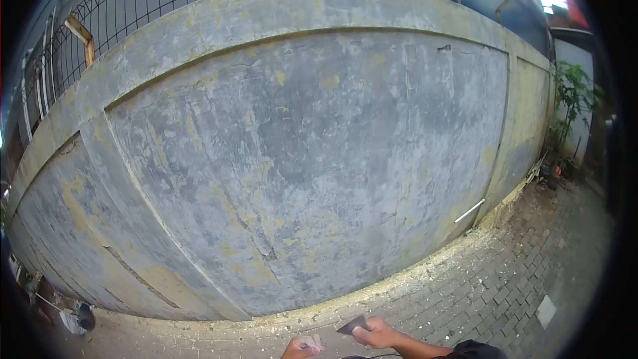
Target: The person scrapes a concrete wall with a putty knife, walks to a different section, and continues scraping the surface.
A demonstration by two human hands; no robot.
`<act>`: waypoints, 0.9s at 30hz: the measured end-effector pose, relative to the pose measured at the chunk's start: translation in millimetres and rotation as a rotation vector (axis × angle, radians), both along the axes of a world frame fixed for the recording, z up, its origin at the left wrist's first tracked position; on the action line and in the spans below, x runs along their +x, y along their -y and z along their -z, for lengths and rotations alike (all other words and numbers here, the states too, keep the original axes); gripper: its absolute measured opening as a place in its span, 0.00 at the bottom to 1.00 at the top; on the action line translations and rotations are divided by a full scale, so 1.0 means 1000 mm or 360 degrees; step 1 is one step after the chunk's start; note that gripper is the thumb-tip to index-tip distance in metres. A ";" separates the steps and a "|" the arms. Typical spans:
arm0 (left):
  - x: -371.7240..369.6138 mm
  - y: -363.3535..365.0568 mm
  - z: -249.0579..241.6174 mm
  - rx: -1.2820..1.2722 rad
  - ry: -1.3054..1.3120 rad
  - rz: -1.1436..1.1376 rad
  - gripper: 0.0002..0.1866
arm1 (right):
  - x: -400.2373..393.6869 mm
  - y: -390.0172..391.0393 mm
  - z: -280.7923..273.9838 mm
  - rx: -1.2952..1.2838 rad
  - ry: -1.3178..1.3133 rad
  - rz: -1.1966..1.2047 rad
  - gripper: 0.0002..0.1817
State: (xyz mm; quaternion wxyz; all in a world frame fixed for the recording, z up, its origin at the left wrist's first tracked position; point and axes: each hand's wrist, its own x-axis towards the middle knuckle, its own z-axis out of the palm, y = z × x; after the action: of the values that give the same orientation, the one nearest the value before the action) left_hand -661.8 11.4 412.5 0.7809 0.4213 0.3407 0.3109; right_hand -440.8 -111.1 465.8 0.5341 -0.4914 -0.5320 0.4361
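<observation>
Pinching a dark blade point(348, 325), your right hand point(377, 333) is at the near side; your left hand point(298, 350) pinches a pale piece point(315, 342).

I see a flat, dark triangular blade point(348, 326) gripped in the right hand point(377, 333), its pointed corner aimed left; lower and to its left I make out a small, pale pinkish-grey piece point(314, 342) between the fingers of the left hand point(298, 348); its material I cannot tell.

The flat blade point(349, 326) sits in the right hand point(378, 334), before the wall point(332, 153)
</observation>
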 end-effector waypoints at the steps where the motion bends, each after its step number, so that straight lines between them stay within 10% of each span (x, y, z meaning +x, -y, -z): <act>1: 0.016 0.014 0.002 -0.0054 0.0049 -0.0010 0.04 | 0.022 0.021 0.000 -0.0015 -0.0304 0.0098 0.25; 3: 0.054 0.039 0.012 -0.0160 0.0145 -0.0015 0.03 | 0.062 0.055 -0.004 -0.0042 -0.0589 0.0226 0.24; 4: 0.069 0.022 0.064 -0.0165 0.0757 0.0608 0.06 | 0.079 0.073 -0.007 -0.0084 -0.0561 0.0468 0.23; 10: 0.177 0.115 -0.025 -0.0038 0.0234 0.0763 0.17 | 0.137 0.167 -0.026 -0.0377 -0.0521 0.0929 0.15; 16: 0.233 0.164 -0.074 0.1311 -0.0060 0.0660 0.15 | 0.156 0.205 -0.026 -0.0226 -0.0508 0.0775 0.15; 27: 0.250 0.166 -0.114 0.1288 -0.0170 0.0595 0.10 | 0.160 0.185 -0.019 -0.0261 0.0215 0.0253 0.15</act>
State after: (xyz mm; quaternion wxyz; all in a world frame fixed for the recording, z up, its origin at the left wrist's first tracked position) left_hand -411.4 -155.0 526.9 0.5774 0.7626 0.1497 0.2505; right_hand -280.4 -295.8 485.0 0.4880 -0.6023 -0.4888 0.4002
